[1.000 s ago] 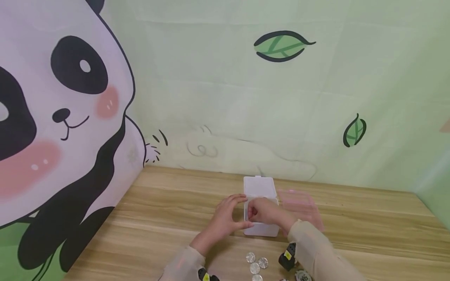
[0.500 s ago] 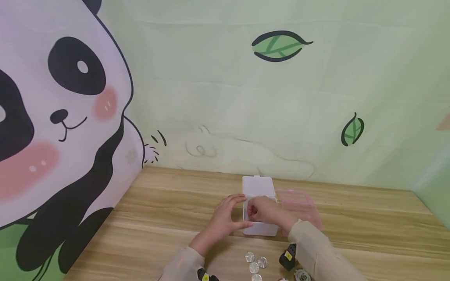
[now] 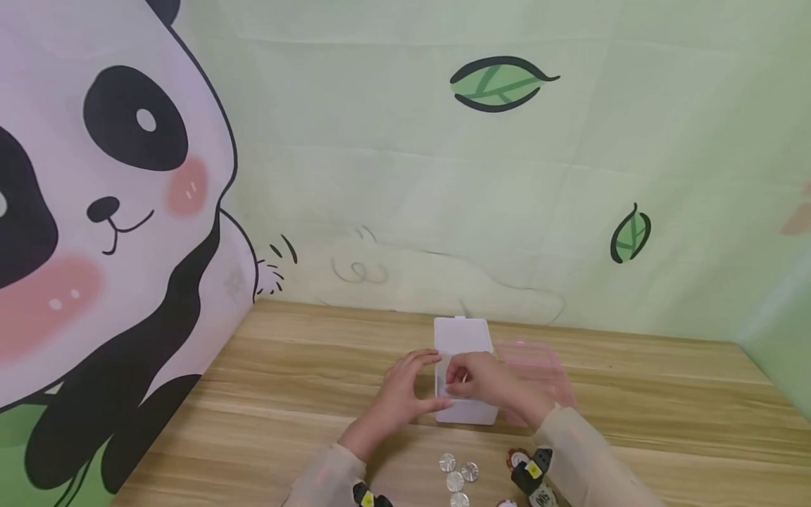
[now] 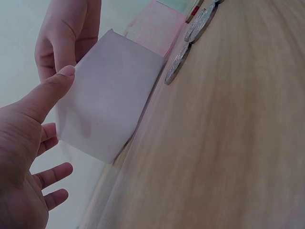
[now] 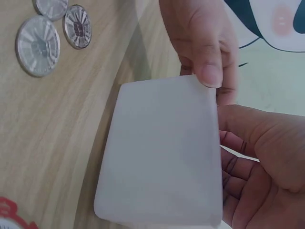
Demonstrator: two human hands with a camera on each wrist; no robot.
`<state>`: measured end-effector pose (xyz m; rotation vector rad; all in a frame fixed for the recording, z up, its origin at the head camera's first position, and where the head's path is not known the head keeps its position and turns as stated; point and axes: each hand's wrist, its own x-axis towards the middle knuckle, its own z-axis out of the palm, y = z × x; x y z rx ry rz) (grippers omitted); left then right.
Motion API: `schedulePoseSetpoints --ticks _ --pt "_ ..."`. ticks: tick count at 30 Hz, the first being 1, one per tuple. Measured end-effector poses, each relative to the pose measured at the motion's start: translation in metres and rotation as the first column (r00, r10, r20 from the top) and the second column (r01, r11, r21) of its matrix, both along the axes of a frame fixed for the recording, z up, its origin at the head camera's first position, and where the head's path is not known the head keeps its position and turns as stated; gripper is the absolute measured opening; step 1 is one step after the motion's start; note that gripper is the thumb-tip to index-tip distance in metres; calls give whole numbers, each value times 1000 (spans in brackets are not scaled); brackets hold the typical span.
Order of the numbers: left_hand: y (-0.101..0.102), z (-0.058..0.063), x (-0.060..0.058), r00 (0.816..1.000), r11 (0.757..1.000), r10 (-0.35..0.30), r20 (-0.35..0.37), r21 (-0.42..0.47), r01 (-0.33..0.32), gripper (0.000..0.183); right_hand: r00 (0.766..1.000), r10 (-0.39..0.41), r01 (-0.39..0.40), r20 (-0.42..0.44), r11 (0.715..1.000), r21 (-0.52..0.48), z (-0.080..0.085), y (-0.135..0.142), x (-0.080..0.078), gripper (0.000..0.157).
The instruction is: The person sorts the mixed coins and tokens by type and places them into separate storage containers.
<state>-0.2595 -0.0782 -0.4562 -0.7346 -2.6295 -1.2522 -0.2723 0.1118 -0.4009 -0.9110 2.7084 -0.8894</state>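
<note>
A small white plastic box [image 3: 465, 412] stands on the wooden table, its lid [image 3: 462, 335] swung back. My left hand [image 3: 395, 391] holds the box's left side, with the thumb on the front rim and the fingers toward the back. Over the box opening, my right hand [image 3: 484, 380] has its fingers bent inward and their tips down at the inside. Whether anything is between those fingertips is hidden. In the right wrist view the box wall [image 5: 162, 152] blocks the inside, and the right fingers [image 5: 238, 167] curl behind it.
Several silver tokens [image 3: 455, 482] lie in front of the box. Poker chips [image 3: 543, 497] are near my right wrist, one of them red-edged [image 3: 516, 459]. A translucent pink container [image 3: 538, 370] sits just right of the box. Behind the table hangs a printed cloth [image 3: 393, 176].
My right hand has risen slightly at the box, and its wrist has shifted right, uncovering a red-edged chip. The left hand keeps its hold. The head view has shifted slightly.
</note>
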Motion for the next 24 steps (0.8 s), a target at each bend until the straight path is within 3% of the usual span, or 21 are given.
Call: schedulePoseSetpoints --ticks 12,24 --pt "-1 1 1 999 1000 7 36 -1 -7 72 999 -45 45 3 998 -45 13 19 22 6" --pt "-2 1 1 999 1000 5 53 9 -6 74 998 -21 15 -54 993 -115 22 26 45 5"
